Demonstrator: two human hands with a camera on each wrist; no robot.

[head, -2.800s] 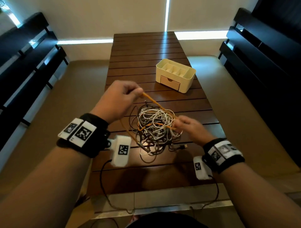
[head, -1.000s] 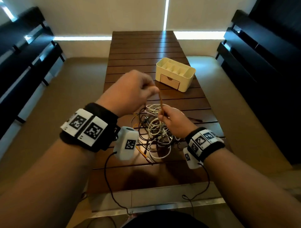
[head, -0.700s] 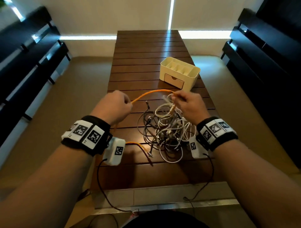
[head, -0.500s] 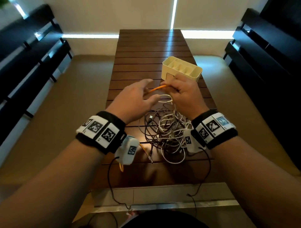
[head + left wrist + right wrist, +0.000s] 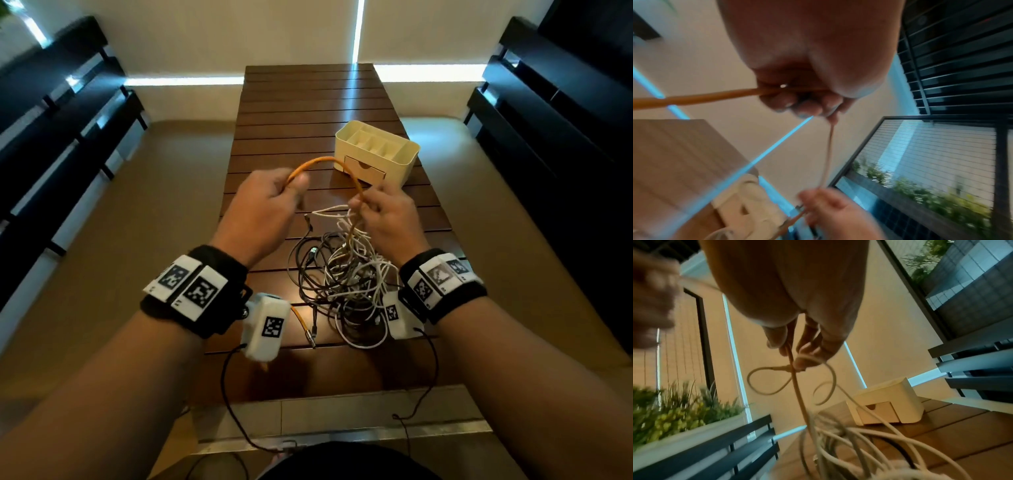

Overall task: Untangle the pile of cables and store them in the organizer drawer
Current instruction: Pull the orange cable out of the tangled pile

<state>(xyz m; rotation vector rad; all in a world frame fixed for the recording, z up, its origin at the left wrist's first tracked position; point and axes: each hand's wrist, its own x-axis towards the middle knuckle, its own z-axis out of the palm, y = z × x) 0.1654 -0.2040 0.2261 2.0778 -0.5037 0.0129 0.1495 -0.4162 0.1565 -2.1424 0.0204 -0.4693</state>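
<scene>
both hands are raised over the dark slatted wooden table [image 5: 308, 113], in the middle of the head view. the left hand [image 5: 263, 209] has its fingers curled tight round the thin orange cable [image 5: 322, 160], which arches up out of its fist and comes down to the right hand [image 5: 387, 212]; from the left wrist view the same cable [image 5: 694, 98] runs in from the left edge of the frame and passes through the closed fingers [image 5: 797, 104]. the right hand pinches the orange cable between thumb and fingertips, and in the right wrist view a white cable loop [image 5: 766, 381] hangs just under those fingertips [image 5: 807, 353] too. below both hands, lower centre of the head view, the tangled pile of white and black cables [image 5: 346, 284] lies on the table, with the orange cable dropping into it, and one loose orange end [image 5: 299, 317] pokes out at the pile's lower left beside a metal plug. the cream plastic organizer box [image 5: 409, 161] sits above and to the right of the hands, well apart from the pile, and its small front drawer [image 5: 364, 169] is closed.
</scene>
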